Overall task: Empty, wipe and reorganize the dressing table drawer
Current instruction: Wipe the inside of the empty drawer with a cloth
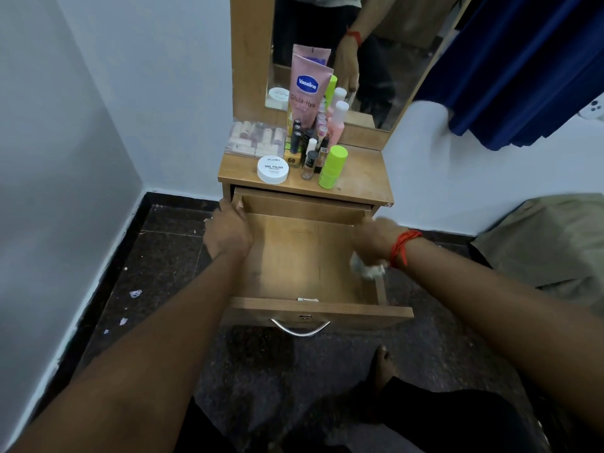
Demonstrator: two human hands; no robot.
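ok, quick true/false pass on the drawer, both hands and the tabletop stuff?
1. The drawer is pulled open and holds no cosmetics. True.
2. The left hand grips the handle. False: it grips the drawer's left wall; the handle is free.
3. The right hand holds a crumpled white tissue at the drawer's right side. True.
4. The Vaseline tube lies in the drawer. False: it stands on the tabletop by the mirror.

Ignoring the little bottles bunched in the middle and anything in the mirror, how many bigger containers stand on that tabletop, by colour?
Pink: 2, the Vaseline tube and the white-capped bottle
Lime green: 1, the green bottle
White: 1, the nail polish jar
Clear: 1, the box of lipsticks
Total: 5
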